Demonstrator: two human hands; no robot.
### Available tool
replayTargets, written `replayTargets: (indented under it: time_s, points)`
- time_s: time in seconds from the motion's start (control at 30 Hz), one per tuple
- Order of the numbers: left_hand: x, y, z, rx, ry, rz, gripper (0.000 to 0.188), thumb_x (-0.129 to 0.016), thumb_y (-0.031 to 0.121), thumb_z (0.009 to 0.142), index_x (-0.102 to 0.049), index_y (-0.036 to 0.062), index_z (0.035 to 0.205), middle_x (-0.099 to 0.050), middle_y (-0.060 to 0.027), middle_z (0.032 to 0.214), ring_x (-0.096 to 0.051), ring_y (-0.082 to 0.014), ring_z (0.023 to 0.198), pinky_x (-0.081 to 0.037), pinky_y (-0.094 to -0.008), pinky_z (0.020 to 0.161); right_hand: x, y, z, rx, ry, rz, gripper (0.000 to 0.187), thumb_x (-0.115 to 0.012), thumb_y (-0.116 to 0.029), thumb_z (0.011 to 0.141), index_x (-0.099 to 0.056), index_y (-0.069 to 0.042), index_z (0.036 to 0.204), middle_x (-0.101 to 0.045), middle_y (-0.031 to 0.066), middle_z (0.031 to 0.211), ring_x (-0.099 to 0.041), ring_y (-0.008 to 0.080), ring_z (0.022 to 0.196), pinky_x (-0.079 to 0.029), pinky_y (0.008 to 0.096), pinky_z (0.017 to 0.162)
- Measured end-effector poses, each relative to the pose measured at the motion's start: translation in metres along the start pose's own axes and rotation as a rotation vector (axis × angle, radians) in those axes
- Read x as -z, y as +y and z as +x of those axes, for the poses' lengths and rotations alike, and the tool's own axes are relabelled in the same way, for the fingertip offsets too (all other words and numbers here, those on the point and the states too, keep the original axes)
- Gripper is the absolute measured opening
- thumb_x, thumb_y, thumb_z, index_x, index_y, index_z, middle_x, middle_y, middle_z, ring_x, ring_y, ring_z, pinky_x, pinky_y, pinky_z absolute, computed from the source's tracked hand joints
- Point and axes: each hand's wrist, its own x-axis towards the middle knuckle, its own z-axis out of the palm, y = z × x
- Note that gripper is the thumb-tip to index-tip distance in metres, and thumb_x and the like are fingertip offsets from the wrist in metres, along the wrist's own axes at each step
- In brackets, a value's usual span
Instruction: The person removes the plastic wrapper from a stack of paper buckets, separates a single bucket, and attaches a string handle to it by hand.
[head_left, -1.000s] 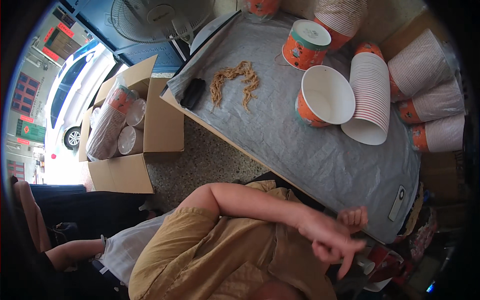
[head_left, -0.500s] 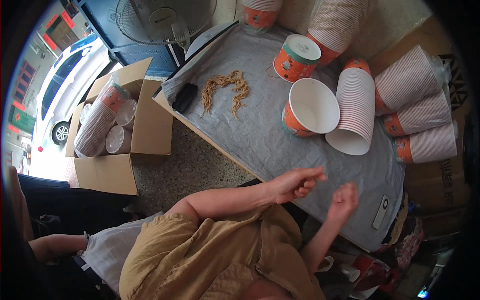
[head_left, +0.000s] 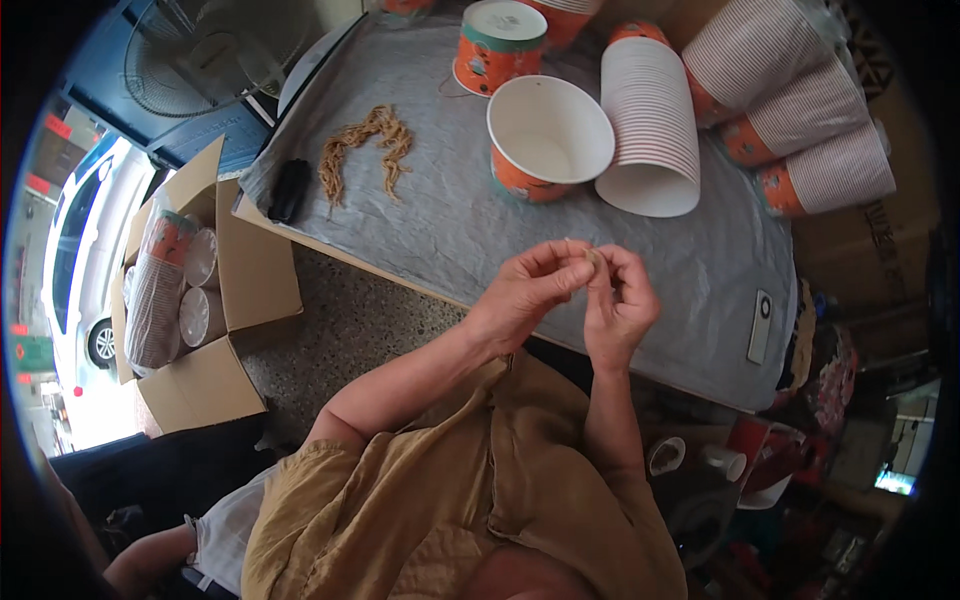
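Above the near edge of the table, my left hand [head_left: 530, 292] and my right hand [head_left: 621, 305] meet with their fingertips pinched together. Whatever sits between the fingers is too small to make out. Just beyond them stands an open orange-and-white paper bucket [head_left: 552, 135], mouth up. A nested stack of paper buckets [head_left: 650, 105] lies on its side to the right of it. Behind stands an upside-down paper bucket [head_left: 497, 55] with a thin cord loop at its side. Farther left, a bunch of tan cords [head_left: 347, 150] is spread on the grey sheet [head_left: 440, 230].
Bagged bucket stacks [head_left: 830, 130] line the right side. A dark object [head_left: 290, 190] lies at the table's left edge, a flat white object [head_left: 760, 326] at its right. An open carton [head_left: 258, 270] holding wrapped buckets stands left, below a fan [head_left: 205, 60]. Another person's arm [head_left: 150, 560] shows lower left.
My hands were apart and have come together at the fingertips. The view has shifted, so the table's things sit higher and farther left in the picture.
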Motion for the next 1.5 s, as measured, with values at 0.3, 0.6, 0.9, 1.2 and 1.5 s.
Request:
replayTargets:
  time_s: [0.3,0.6,0.9,1.2,1.5]
  points:
    - [0.005,0.003,0.001,-0.049,0.135,-0.068,0.017,-0.076,0.023,0.094,-0.072,0.0091,0.103,-0.069,0.0035,0.091,-0.061,-0.0056,0.081,-0.048,-0.022,0.073,0.007,-0.005,-0.007,0.011,-0.06,-0.029,0.009,-0.071,-0.006,0.096,-0.066,0.001,0.097,-0.062,-0.0019,0.077,-0.051,0.0034,0.066,-0.044,0.0209,0.059]
    - [0.003,0.006,0.002,-0.001,0.198,0.163,0.015,-0.072,0.017,0.097,-0.075,0.0039,0.103,-0.071,-0.0018,0.09,-0.064,-0.0099,0.082,-0.051,-0.0251,0.077,0.021,0.007,-0.012,0.015,-0.05,-0.086,0.009,-0.075,-0.001,0.09,-0.069,0.0,0.097,-0.053,-0.0036,0.071,-0.041,0.0037,0.06,-0.034,0.0219,0.054]
    - [0.021,0.04,0.021,-0.535,0.219,0.906,0.016,-0.075,0.018,0.094,-0.075,0.0046,0.102,-0.071,-0.0003,0.092,-0.064,-0.008,0.079,-0.052,-0.0261,0.071,0.179,0.045,0.008,-0.244,0.077,1.527,0.007,-0.058,-0.011,0.102,-0.054,-0.006,0.101,-0.033,-0.0033,0.069,-0.03,0.0088,0.058,-0.03,0.0251,0.055]
    - [0.037,0.075,0.062,-0.767,0.151,1.77,0.023,-0.073,0.008,0.088,-0.07,0.0063,0.111,-0.07,-0.0115,0.11,-0.072,-0.0301,0.087,-0.058,-0.0366,0.074,0.1,0.036,0.002,-0.32,0.327,0.417,0.013,-0.063,-0.009,0.099,-0.066,0.0,0.107,-0.057,-0.0003,0.077,-0.046,0.0051,0.06,-0.037,0.0225,0.053]
    - [0.005,0.085,0.013,-0.248,0.2,0.953,0.017,-0.067,0.006,0.097,-0.07,-0.0024,0.112,-0.075,-0.0067,0.087,-0.071,-0.0088,0.078,-0.057,-0.0264,0.062,-0.011,0.004,0.009,0.052,0.066,0.106,0.009,-0.069,-0.002,0.095,-0.066,0.002,0.103,-0.068,0.0065,0.087,-0.064,0.0099,0.075,-0.053,0.0252,0.071]
